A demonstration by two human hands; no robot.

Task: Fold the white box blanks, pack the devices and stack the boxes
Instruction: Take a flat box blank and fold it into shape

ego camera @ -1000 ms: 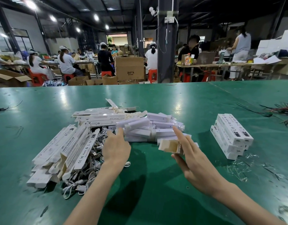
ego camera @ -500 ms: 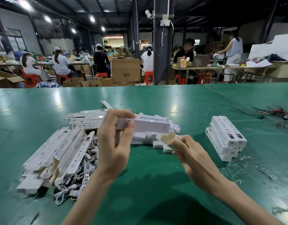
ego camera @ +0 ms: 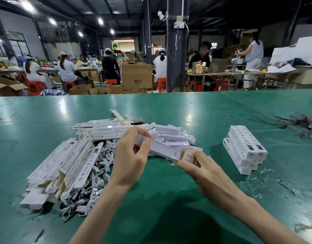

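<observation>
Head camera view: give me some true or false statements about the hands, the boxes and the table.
1. The left hand grips a long white device. True.
2. The right hand is empty. False: it holds an open box at the device's end.
3. The stack of closed boxes lies to the right of both hands. True.
4. The table is red. False: it is green.
5. White cables lie beside the flat blanks. True.

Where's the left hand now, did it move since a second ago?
Yes. The left hand lifted off the device pile, toward the person, bringing one device to the box in the right hand.
</observation>
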